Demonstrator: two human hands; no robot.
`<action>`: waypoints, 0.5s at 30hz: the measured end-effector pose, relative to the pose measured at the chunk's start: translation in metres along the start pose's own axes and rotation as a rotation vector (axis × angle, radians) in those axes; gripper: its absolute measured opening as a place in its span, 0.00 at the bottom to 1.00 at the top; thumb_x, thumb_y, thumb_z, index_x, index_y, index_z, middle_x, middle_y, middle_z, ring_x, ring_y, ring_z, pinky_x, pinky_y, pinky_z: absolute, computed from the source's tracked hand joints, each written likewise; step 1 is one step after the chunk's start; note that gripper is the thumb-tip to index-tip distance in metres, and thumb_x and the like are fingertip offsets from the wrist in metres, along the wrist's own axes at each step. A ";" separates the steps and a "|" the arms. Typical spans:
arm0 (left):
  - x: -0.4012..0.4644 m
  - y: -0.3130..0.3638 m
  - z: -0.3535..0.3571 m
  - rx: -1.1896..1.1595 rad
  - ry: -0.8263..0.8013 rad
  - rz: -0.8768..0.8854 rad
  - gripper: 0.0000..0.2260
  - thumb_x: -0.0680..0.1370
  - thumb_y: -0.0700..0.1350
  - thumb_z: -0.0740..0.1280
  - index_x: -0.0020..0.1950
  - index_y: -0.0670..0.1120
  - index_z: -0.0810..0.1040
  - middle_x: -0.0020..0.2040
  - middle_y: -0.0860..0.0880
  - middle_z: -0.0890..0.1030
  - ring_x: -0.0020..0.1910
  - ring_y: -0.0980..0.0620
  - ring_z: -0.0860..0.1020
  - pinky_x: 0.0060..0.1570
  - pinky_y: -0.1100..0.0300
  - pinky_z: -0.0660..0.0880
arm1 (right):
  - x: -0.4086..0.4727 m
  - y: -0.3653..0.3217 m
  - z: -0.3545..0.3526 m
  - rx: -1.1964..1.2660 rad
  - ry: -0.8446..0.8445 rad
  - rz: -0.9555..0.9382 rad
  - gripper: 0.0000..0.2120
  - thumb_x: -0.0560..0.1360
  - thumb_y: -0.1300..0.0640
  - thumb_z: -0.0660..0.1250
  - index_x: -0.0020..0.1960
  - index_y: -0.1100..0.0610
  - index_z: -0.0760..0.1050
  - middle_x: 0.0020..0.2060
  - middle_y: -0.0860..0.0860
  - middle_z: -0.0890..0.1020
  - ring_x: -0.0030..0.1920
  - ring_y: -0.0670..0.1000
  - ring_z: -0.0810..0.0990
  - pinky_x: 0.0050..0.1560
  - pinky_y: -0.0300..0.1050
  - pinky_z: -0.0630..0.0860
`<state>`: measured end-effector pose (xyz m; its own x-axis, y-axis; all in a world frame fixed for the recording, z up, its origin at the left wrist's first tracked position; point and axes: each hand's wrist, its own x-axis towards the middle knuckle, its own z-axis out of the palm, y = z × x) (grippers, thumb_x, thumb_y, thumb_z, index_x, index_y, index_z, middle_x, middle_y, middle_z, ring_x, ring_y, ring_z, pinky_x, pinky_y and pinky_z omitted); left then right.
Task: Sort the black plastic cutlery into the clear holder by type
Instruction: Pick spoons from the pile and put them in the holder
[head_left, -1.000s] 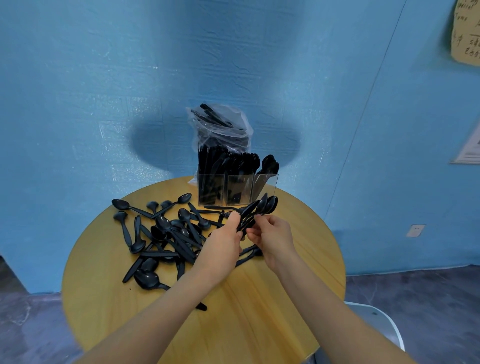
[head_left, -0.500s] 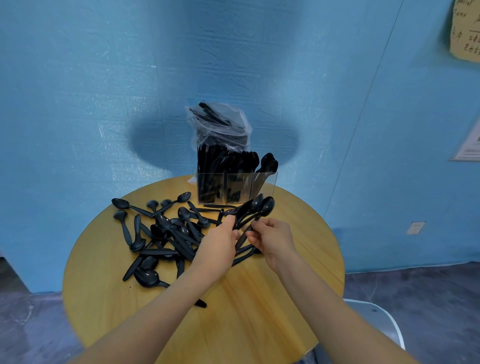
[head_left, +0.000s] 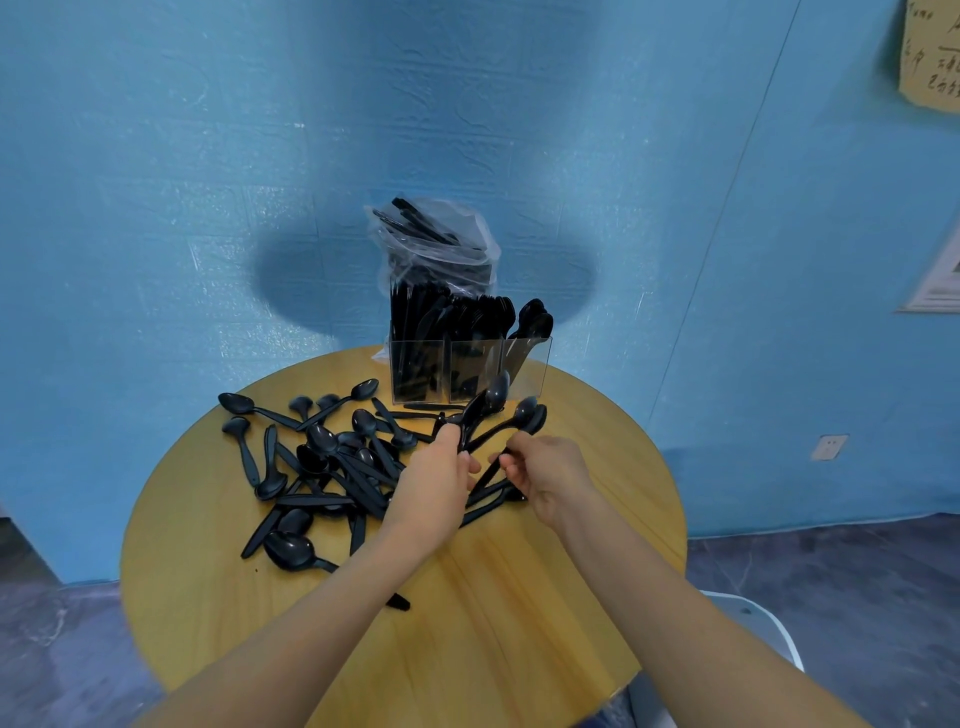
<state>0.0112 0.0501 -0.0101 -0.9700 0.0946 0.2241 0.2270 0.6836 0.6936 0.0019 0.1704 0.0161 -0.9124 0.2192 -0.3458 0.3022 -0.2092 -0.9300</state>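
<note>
Head view: left hand (head_left: 434, 480) pinches spoon handles; right hand (head_left: 545, 470) grips a small bundle of spoons (head_left: 501, 415) above the round table (head_left: 493, 597). Gathering step. Next, likely: drop bundle into clear holder's (head_left: 470, 371) right compartment. Loose pile (head_left: 322, 457) remains left.

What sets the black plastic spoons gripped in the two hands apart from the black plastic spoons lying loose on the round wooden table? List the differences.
The gripped black plastic spoons are bunched, bowls raised toward the clear holder; the loose black plastic spoons lie scattered flat, pointing every way. The gripped ones are held off the round wooden table by the left hand and right hand; the loose ones rest on it, overlapping. Both are the same black spoon type.
</note>
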 end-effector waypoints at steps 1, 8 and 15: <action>-0.001 0.000 0.001 0.006 -0.006 0.008 0.05 0.83 0.42 0.53 0.50 0.43 0.66 0.49 0.47 0.79 0.43 0.52 0.80 0.42 0.54 0.79 | 0.000 0.000 0.001 0.007 -0.009 -0.039 0.09 0.78 0.66 0.60 0.39 0.64 0.73 0.33 0.59 0.80 0.24 0.45 0.74 0.28 0.33 0.75; -0.001 0.004 0.004 -0.031 -0.016 0.037 0.05 0.82 0.42 0.54 0.49 0.43 0.67 0.43 0.48 0.79 0.37 0.53 0.81 0.38 0.53 0.79 | 0.000 0.008 0.003 -0.189 0.060 -0.270 0.06 0.79 0.58 0.63 0.46 0.61 0.74 0.28 0.50 0.79 0.26 0.42 0.76 0.39 0.40 0.77; -0.001 0.002 0.004 -0.002 -0.042 0.100 0.04 0.82 0.42 0.54 0.51 0.45 0.68 0.42 0.49 0.80 0.32 0.57 0.74 0.29 0.65 0.69 | -0.003 0.008 0.000 -0.090 0.037 -0.273 0.09 0.81 0.57 0.59 0.46 0.61 0.74 0.27 0.50 0.79 0.27 0.42 0.77 0.38 0.38 0.77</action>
<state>0.0126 0.0543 -0.0117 -0.9454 0.1925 0.2631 0.3227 0.6676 0.6709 0.0067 0.1681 0.0097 -0.9530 0.2910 -0.0840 0.0716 -0.0529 -0.9960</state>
